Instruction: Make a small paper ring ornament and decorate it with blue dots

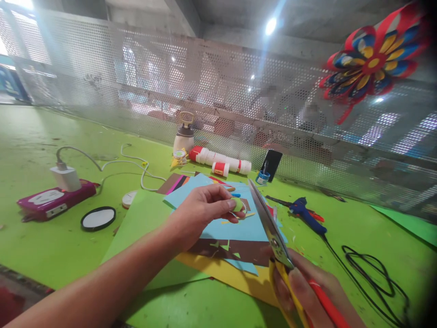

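Observation:
My left hand is closed in a pinch on a small round piece of green paper, held above a light blue sheet. A pale curved edge shows beside the piece. In my right hand are large metal scissors, gripped by a yellow handle, with a red part showing beside it. Their blades point up and away, to the right of the green piece and apart from it. Stacked coloured paper lies below, with green scraps on a brown sheet.
A blue glue gun with a looped black cord lies at right. Behind the paper are a phone, white-and-red paper cups and a bottle. A purple power strip with a charger sits at left. A perforated screen stands behind.

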`<state>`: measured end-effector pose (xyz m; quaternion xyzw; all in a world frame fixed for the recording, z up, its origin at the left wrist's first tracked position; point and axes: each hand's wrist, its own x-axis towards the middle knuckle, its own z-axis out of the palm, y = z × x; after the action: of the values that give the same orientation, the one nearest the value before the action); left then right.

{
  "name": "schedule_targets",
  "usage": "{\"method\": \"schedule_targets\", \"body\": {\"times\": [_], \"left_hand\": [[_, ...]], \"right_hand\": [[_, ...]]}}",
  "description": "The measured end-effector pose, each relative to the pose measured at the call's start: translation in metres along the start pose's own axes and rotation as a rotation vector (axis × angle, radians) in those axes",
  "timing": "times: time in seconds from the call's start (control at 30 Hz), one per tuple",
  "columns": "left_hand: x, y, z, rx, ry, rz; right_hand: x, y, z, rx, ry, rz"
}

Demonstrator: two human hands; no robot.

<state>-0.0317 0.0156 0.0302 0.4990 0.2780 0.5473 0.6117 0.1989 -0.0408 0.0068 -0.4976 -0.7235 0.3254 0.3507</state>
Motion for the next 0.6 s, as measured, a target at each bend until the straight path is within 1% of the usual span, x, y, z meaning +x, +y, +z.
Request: {"method": "schedule_targets", "body": {"times": [0.07,0.13,0.23,0.3,0.43,0.6], "left_hand": [[0.000,-0.001,0.000,-0.006,-0.011,-0.005],[0.000,-0.003,-0.001,0.001,-0.032,-0.012],[0.001,-0.006,-0.002,0.025,-0.060,-0.018],[0.001,-0.007,-0.002,0.027,-0.066,-0.024],[0.002,-0.007,-0.001,0.017,-0.058,-0.035],[0.003,-0.006,0.000,0.056,-0.015,-0.015]], "right_hand": [[0.002,0.003,-0.002,-0.010,0.002,-0.030],[0.003,0.004,-0.002,-0.014,0.002,-0.019],[0.003,-0.005,0.001,0.005,0.035,0.046],[0.003,-0.014,0.004,0.001,0.063,0.032],[0.004,-0.023,0.006,-0.054,0.090,-0.001],[0.005,-0.020,0.006,-0.071,0.101,-0.012]]}}
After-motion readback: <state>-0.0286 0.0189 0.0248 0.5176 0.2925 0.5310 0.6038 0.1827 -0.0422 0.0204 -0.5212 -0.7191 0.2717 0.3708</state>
